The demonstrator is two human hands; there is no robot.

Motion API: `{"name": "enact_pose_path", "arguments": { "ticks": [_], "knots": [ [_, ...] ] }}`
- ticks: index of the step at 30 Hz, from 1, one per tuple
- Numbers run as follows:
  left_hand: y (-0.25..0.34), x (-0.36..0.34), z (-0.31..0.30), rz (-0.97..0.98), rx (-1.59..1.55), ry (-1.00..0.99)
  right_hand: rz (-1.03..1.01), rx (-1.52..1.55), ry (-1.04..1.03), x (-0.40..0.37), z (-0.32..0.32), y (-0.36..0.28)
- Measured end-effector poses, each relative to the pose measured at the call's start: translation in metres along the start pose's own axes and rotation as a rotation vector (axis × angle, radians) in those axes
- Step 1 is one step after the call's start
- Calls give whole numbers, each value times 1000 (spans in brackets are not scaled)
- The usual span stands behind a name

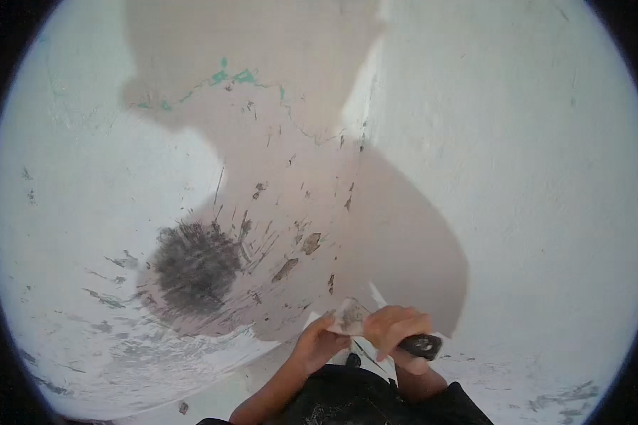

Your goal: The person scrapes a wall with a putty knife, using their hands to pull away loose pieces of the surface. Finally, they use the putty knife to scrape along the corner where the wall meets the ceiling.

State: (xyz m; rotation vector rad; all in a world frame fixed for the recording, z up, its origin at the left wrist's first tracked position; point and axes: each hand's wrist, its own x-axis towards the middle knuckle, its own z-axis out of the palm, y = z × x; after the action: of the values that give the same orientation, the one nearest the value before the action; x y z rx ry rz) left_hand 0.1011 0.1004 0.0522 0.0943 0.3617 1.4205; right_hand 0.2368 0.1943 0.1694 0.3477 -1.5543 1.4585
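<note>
Low in the head view, my right hand (pixel 397 329) is wrapped round the black handle of a putty knife (pixel 422 346). A pale, flat blade (pixel 351 316) with a grey smear extends to the left from that hand. My left hand (pixel 320 345) is closed, its thumb and fingertips at the blade's left edge. Both hands are close together in front of my dark clothing, with the wall (pixel 290 184) behind them. Part of the blade is hidden by the right fingers.
A large dark grey patch (pixel 197 268) with streaks around it marks the wall to the left. Chipped spots (pixel 310 244) run near the inner corner, and a green-edged crack (pixel 242 76) is higher up. My shadow (pixel 411 241) covers the middle. A small dark bit (pixel 183 408) lies at the bottom left.
</note>
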Motion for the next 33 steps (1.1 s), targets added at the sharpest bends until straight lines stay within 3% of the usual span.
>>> {"name": "enact_pose_path", "arguments": {
  "ticks": [1,3,5,7,9,11,13,14,16,17,19,23,25,31,33],
  "knots": [
    [0,-6,-6,0,-4,0,-14,103,52,-2,-1,-2],
    [1,-20,-19,78,353,233,38,17,104,3,-3,-5],
    [7,-34,-35,113,387,268,-146,14,129,19,-16,-4],
    [15,-47,-44,148,430,296,-174,26,301,45,-22,-18],
    [21,-57,-47,229,482,378,-322,104,294,80,-32,-28],
    [25,-59,-51,242,496,381,-363,238,-11,122,-43,-37],
    [31,-58,-43,344,489,364,-378,240,63,154,-37,-16],
    [32,-55,-39,374,500,382,-380,240,65,166,-37,-9],
    [32,-53,-31,397,499,380,-167,27,54,184,-38,3],
    [33,-50,-28,423,496,378,-165,29,40,192,-32,-7],
    [32,-50,-25,434,473,379,-348,72,49,202,-23,-35],
    [29,-55,-32,429,468,383,-328,80,5,202,-30,-28],
    [31,-59,-37,441,454,370,-220,-138,11,194,-24,-6],
    [32,-62,-40,425,460,414,-263,89,8,200,-16,-18],
    [32,-63,-37,420,467,425,-119,-217,273,199,-18,21]
  ]
}}
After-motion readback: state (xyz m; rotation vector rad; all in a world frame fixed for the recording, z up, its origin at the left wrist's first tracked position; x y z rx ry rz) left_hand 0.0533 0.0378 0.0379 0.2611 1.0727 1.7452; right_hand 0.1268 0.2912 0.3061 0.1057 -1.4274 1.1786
